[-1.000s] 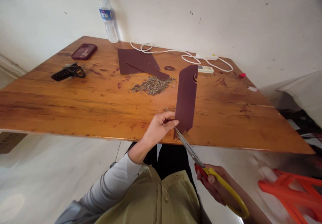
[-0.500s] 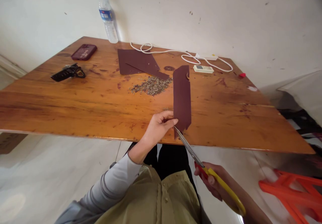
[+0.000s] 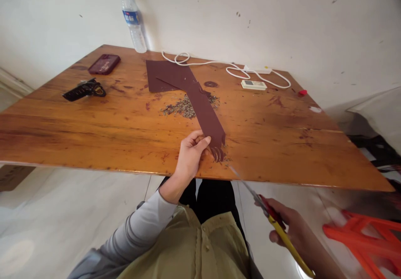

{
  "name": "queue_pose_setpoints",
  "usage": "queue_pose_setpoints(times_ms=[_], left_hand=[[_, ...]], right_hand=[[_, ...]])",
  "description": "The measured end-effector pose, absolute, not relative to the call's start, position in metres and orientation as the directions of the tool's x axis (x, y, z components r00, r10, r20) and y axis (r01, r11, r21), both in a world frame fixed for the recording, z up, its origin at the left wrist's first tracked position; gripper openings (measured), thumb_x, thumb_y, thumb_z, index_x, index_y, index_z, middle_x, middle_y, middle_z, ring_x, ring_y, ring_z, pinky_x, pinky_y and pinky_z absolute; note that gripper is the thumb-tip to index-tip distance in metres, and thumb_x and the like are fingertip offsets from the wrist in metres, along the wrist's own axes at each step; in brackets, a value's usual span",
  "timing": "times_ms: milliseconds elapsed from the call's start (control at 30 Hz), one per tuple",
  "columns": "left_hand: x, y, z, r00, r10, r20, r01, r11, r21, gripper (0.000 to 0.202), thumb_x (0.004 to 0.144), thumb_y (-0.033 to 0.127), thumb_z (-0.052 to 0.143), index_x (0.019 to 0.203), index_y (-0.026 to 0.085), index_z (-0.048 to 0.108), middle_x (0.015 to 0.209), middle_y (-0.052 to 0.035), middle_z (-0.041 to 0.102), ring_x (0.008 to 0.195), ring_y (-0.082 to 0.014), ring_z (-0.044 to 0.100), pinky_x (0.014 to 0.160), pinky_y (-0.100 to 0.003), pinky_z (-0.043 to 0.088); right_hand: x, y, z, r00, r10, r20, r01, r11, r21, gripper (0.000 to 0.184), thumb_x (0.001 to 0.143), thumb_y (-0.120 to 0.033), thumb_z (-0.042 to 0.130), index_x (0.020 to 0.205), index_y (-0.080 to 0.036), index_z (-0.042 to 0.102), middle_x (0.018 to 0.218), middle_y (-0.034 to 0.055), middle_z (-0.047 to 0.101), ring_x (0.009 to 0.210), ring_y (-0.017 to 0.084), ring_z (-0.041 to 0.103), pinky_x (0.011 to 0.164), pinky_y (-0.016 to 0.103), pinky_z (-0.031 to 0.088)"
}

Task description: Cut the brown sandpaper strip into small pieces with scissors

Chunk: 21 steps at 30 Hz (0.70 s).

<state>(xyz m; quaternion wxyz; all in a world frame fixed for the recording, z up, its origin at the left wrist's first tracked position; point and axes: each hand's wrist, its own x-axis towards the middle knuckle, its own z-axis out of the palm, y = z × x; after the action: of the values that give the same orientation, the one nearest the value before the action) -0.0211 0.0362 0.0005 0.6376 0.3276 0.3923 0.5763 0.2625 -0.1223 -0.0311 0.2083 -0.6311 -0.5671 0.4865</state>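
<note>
Leaning over the table, we see the strip run from 11 o'clock to its fringed end near us. The scissors sit at 4 o'clock, tips just clear of the fringe, our right hand wrapped tight round the handles. Our left hand pinches the strip's near end. Shreds lie beside the strip.

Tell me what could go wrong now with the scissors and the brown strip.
1. The left hand pinches the brown strip right beside its fringed end, where the scissors point; a fingertip might get nicked.
2. The right hand holds the scissors out past the table; if the grip slips, they could fall.
3. The strip lies across the pile of clippings and may scatter them.
</note>
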Motion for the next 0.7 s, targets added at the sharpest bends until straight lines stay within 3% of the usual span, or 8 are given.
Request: queue_pose_setpoints(times_ms=[67,167,233,300,500,700], left_hand=[[-0.021,0.036,0.001,0.042,0.993,-0.114,-0.48,0.12,0.869,0.029,0.068,0.035,0.086,0.087,0.018,0.071,0.062,0.0068,0.062,0.044,-0.0082,0.057,0.045,-0.021,0.045],[-0.02,0.037,0.001,0.053,0.994,-0.099,-0.487,0.112,0.866,0.028,0.068,0.034,0.086,0.085,0.018,0.071,0.061,0.0062,0.063,0.042,-0.0081,0.057,0.044,-0.021,0.047],[-0.019,0.037,0.001,0.054,0.993,-0.104,-0.487,0.117,0.866,0.028,0.068,0.034,0.086,0.085,0.017,0.071,0.06,0.0071,0.061,0.042,-0.0084,0.057,0.044,-0.021,0.049],[-0.019,0.036,0.001,0.063,0.992,-0.113,-0.484,0.13,0.865,0.028,0.068,0.034,0.086,0.084,0.017,0.071,0.059,0.0082,0.058,0.043,-0.009,0.057,0.045,-0.022,0.052],[-0.019,0.036,0.002,0.079,0.991,-0.106,-0.483,0.132,0.865,0.028,0.067,0.034,0.087,0.082,0.017,0.07,0.056,0.0098,0.052,0.042,-0.0084,0.055,0.045,-0.022,0.054],[-0.02,0.036,0.002,0.118,0.984,-0.13,-0.456,0.17,0.873,0.031,0.067,0.037,0.087,0.082,0.017,0.068,0.06,0.0069,0.059,0.042,-0.0106,0.062,0.043,-0.021,0.049]], right_hand=[[0.264,-0.122,-0.033,-0.032,0.988,-0.149,0.714,-0.082,-0.695,0.044,0.069,-0.03,0.08,0.11,-0.024,0.067,0.076,-0.0016,0.06,0.064,0.022,0.056,0.056,0.031,0.049],[0.255,-0.114,-0.036,-0.089,0.953,0.289,0.941,0.175,-0.289,0.048,0.079,-0.049,0.078,0.113,-0.02,0.063,0.086,0.0078,0.069,0.071,0.03,0.065,0.063,0.041,0.054],[0.246,-0.106,-0.036,-0.228,0.863,0.451,0.964,0.266,-0.022,0.048,0.093,-0.059,0.063,0.114,-0.015,0.062,0.088,0.0139,0.069,0.077,0.036,0.067,0.07,0.047,0.054],[0.238,-0.099,-0.034,-0.301,0.797,0.523,0.952,0.285,0.114,0.047,0.102,-0.057,0.05,0.114,-0.013,0.062,0.087,0.0152,0.068,0.077,0.036,0.066,0.071,0.047,0.052],[0.228,-0.086,-0.025,-0.352,0.732,0.583,0.935,0.257,0.243,0.047,0.108,-0.056,0.046,0.114,-0.013,0.062,0.083,0.0122,0.064,0.073,0.033,0.062,0.068,0.042,0.047],[0.226,-0.079,-0.03,-0.316,0.746,0.586,0.949,0.236,0.21,0.043,0.108,-0.055,0.046,0.118,-0.016,0.061,0.081,0.0101,0.063,0.073,0.033,0.061,0.07,0.042,0.048]])
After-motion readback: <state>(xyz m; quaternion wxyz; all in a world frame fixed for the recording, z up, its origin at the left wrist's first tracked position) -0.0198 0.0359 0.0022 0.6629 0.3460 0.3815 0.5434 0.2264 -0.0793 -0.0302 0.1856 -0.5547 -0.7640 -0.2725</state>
